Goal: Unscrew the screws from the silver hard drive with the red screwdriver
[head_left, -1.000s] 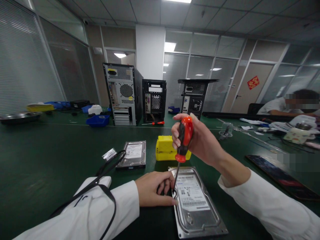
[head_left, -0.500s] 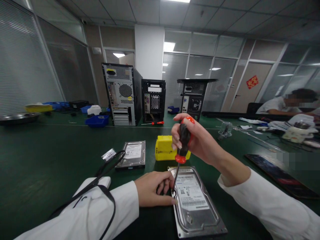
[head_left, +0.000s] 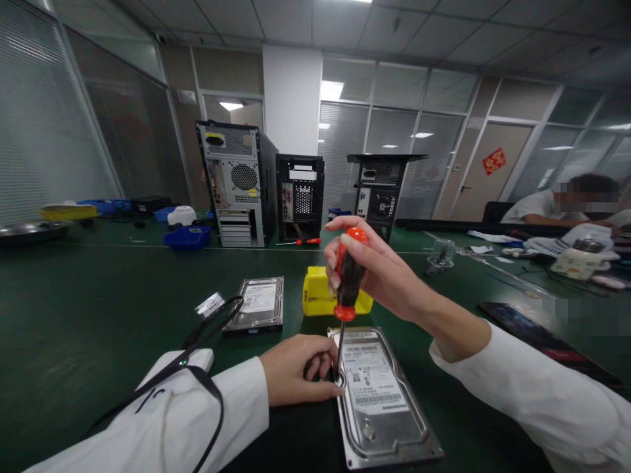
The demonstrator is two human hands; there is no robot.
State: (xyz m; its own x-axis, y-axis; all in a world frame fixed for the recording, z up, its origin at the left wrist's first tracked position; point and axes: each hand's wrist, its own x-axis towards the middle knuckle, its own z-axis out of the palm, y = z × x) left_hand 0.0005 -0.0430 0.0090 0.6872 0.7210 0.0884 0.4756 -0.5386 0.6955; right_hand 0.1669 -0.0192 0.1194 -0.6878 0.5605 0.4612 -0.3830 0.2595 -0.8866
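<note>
A silver hard drive (head_left: 379, 394) with a white label lies flat on the green table in front of me. My right hand (head_left: 362, 266) is closed around the red and black handle of a screwdriver (head_left: 349, 282). Its thin shaft points down, and the tip meets the drive's left edge. Curled fingers and thumb of my left hand (head_left: 303, 371) grip that same edge, close beside the tip. Whether a screw sits under the tip cannot be made out. A second hard drive (head_left: 259, 303) lies further left, and a yellow bin (head_left: 318, 292) stands behind the first drive.
Computer cases (head_left: 241, 184) stand at the back, with another screwdriver (head_left: 305, 242) and a blue bin (head_left: 187, 238) near them. A black cable runs over my left sleeve. At right lie a dark flat panel (head_left: 542, 341) and a clear cup (head_left: 440, 253); a person sits beyond.
The screwdriver handle has tipped slightly left and stands more upright, and my right hand has turned with it. The whole view has shifted a little; my left hand stays at the drive's edge.
</note>
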